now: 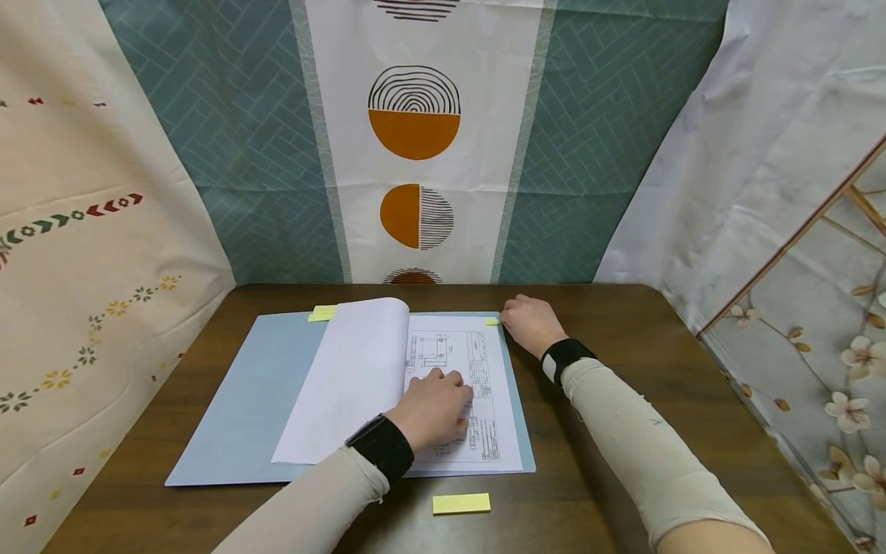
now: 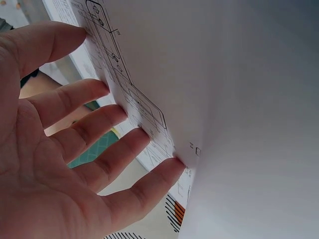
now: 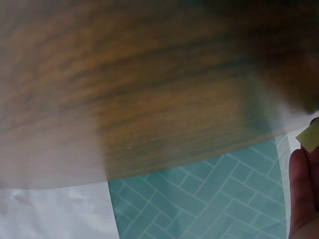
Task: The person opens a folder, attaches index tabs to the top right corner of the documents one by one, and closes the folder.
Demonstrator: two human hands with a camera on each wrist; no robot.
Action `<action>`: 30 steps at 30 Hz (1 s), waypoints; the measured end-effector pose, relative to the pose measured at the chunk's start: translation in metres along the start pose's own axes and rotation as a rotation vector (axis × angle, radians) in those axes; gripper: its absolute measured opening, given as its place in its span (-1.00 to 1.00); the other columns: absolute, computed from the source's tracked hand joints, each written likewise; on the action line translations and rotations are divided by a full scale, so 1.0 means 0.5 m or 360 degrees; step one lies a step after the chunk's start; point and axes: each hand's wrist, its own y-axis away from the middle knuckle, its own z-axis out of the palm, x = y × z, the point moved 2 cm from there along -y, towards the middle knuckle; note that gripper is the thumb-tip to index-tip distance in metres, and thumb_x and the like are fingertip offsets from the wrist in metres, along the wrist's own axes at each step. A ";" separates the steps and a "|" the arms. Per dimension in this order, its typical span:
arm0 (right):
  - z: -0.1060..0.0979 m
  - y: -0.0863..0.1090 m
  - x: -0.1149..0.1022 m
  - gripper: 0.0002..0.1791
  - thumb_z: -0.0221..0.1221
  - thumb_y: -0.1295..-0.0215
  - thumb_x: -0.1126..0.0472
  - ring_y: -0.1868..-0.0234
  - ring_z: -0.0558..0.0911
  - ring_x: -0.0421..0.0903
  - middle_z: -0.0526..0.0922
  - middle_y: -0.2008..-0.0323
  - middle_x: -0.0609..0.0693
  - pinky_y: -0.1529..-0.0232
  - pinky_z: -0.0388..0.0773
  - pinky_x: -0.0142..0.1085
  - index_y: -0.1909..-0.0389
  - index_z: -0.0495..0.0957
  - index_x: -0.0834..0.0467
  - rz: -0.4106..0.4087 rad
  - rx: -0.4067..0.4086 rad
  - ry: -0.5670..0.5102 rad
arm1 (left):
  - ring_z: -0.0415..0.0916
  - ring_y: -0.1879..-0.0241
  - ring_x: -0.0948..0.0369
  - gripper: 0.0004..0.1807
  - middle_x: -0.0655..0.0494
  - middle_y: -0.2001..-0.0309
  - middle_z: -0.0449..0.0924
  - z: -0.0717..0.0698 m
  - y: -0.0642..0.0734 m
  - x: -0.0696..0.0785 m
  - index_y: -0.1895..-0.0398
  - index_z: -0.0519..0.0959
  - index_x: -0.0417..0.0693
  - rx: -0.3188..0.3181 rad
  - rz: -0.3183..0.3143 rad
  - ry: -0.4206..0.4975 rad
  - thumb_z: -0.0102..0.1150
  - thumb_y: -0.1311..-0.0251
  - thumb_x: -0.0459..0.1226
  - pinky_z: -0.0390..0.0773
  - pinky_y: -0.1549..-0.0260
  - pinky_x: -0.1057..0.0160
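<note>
Near the worktop's far edge [image 1: 597, 298], our right hand [image 1: 533, 326] pinches a yellow tab [image 1: 492, 321]; our unclenched left hand [image 1: 433, 408] touches the white, line-printed sheet [image 1: 484, 362].

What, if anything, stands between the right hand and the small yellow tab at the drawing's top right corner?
Nothing visible does. In the head view, the right hand is right at the small yellow tab, while the left hand lies lower, over the drawing, out of that path.
</note>
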 end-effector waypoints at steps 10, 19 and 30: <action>-0.012 0.007 0.011 -0.81 0.38 -0.46 0.35 0.03 0.62 0.05 0.74 0.06 0.06 -0.13 0.65 -0.13 0.01 0.89 0.14 -0.0081 -0.0157 -0.0114 | 0.57 -0.03 0.01 -0.61 0.03 -0.16 0.71 -0.008 0.002 0.002 -0.21 0.78 0.02 -0.0007 0.0000 0.0008 0.47 -0.39 -0.09 0.71 0.02 -0.17; 0.004 0.001 0.006 -0.92 0.40 -0.51 0.27 0.18 0.66 0.04 0.73 0.24 0.03 0.03 0.68 -0.10 0.20 0.83 0.19 0.0143 -0.0160 -0.0367 | 0.56 -0.02 0.01 -0.60 0.03 -0.15 0.71 0.000 0.002 0.004 -0.21 0.77 0.02 -0.0010 -0.0003 0.0017 0.47 -0.38 -0.09 0.70 0.02 -0.16; 0.006 -0.011 0.004 -0.88 0.47 -0.43 0.34 0.07 0.73 0.03 0.79 0.15 0.01 -0.12 0.70 -0.09 0.09 0.87 0.14 0.0289 -0.0151 -0.0540 | 0.58 -0.04 0.00 -0.60 0.03 -0.14 0.71 -0.001 0.005 0.007 -0.20 0.77 0.02 0.0014 0.0004 -0.0005 0.48 -0.36 -0.08 0.71 0.05 -0.16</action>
